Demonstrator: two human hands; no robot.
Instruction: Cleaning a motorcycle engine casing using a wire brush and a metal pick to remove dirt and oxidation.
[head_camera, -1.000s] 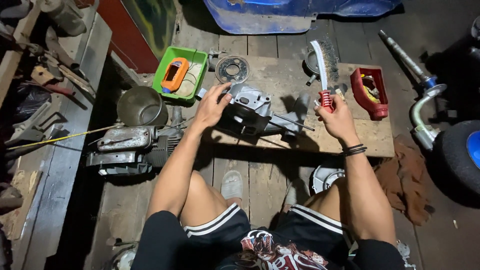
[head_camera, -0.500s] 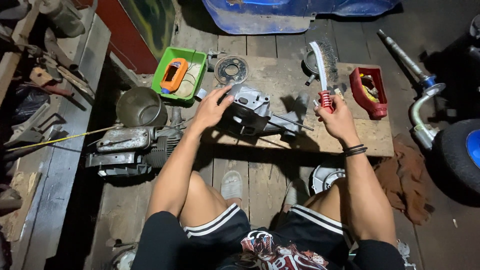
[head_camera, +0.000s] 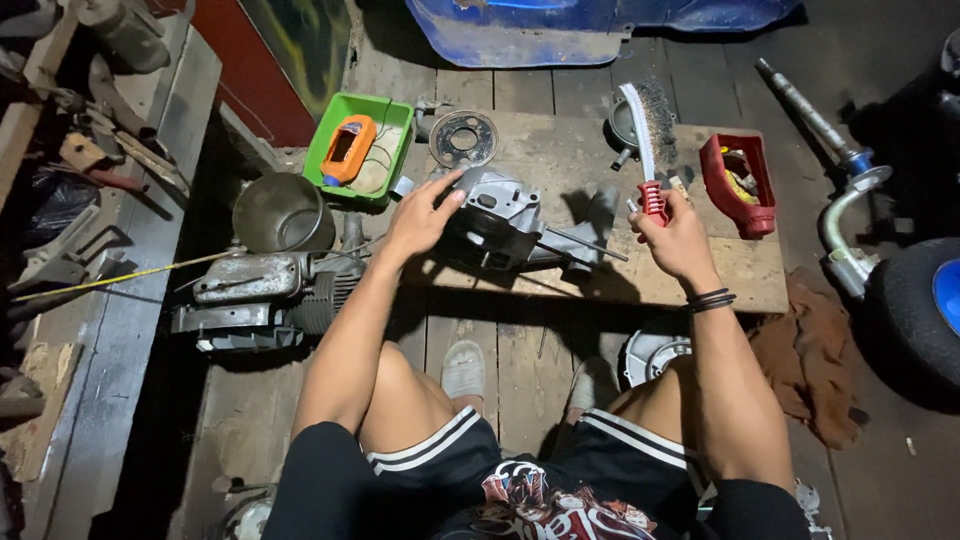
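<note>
Your left hand (head_camera: 425, 215) lay with fingers spread on the grey engine casing (head_camera: 500, 215) at the wooden board's (head_camera: 730, 275) middle. Your right hand (head_camera: 680, 235) gripped the wire brush (head_camera: 645, 135) by its red handle, bristles raised toward the far edge.

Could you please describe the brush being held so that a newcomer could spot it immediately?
Start at the low wooden board on the plank floor. Above its right half, the right hand holds up a wire brush. Its red grip, pale curved handle and dark bristles set it apart from the grey engine casing beside it.
</note>
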